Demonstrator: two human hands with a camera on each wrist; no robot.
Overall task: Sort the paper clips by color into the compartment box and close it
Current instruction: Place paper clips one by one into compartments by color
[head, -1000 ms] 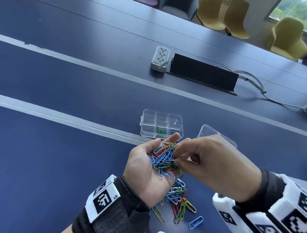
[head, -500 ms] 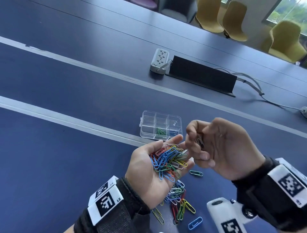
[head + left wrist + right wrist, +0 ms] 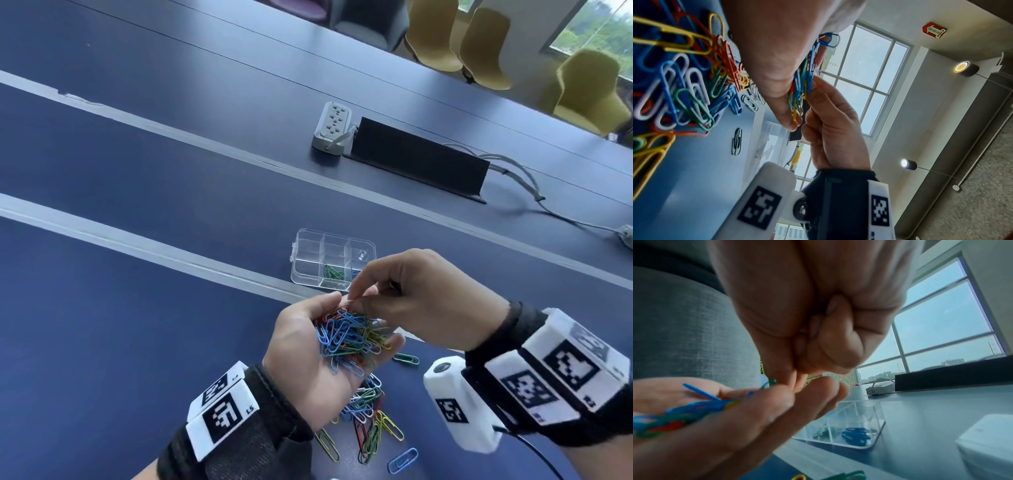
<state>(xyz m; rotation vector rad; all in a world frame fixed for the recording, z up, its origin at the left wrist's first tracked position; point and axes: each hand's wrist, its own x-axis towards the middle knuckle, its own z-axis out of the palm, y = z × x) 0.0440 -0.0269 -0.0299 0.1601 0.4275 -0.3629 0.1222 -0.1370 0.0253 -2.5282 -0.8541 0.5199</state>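
My left hand (image 3: 308, 342) is palm up and cupped round a heap of mixed paper clips (image 3: 349, 337), blue, red, green and yellow. From the right, my right hand (image 3: 356, 301) reaches into the top of the heap, thumb and forefinger pinching a clip whose colour I cannot tell. The left wrist view shows the same pinch at the clips (image 3: 803, 84). Just beyond the hands stands the clear compartment box (image 3: 308, 240), open, with green clips (image 3: 331, 272) in one front cell and blue clips (image 3: 856, 434) in the cell beside it. My right hand hides its lid.
More loose clips (image 3: 366, 411) lie on the dark blue table under my left hand, with a single green clip (image 3: 406, 359) and a blue clip (image 3: 402, 460) apart from them. Farther back are a white power strip (image 3: 330, 126), a black flap (image 3: 418, 159), cables (image 3: 520, 178) and yellow chairs (image 3: 479, 44).
My right hand lifted away from the heap half a second ago and has come back down into it. A green clip now lies on the table beside my left hand.
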